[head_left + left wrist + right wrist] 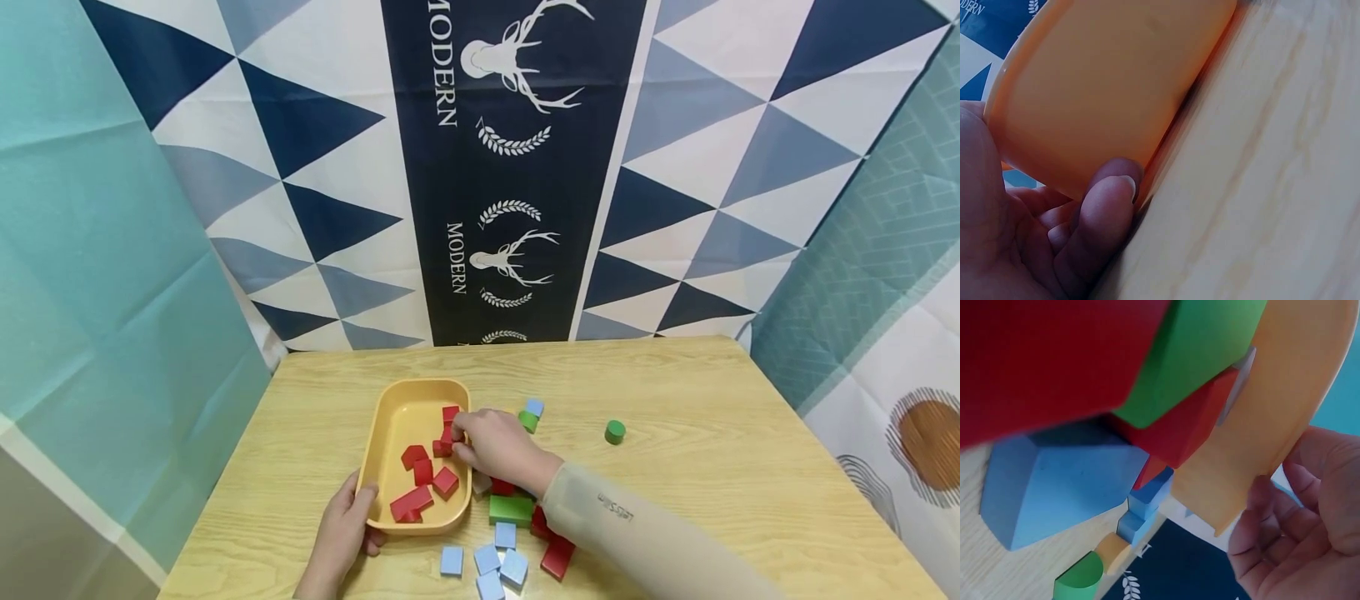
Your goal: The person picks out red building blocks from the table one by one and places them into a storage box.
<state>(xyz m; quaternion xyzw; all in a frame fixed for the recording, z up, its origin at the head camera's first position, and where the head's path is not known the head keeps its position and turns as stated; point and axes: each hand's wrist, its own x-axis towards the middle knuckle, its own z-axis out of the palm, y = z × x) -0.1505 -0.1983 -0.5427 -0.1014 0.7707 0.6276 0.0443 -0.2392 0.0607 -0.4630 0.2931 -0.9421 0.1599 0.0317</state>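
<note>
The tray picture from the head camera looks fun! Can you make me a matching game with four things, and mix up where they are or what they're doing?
Things
1. Tray
2. Left hand
3. Right hand
4. Dark green round block

Matches
A. Alone on the right side of the table
B. Reaching over the tray's right edge
C. Yellow, with red blocks inside
D. Gripping the tray's near left corner

Right pairs: 1-C, 2-D, 3-B, 4-A
</note>
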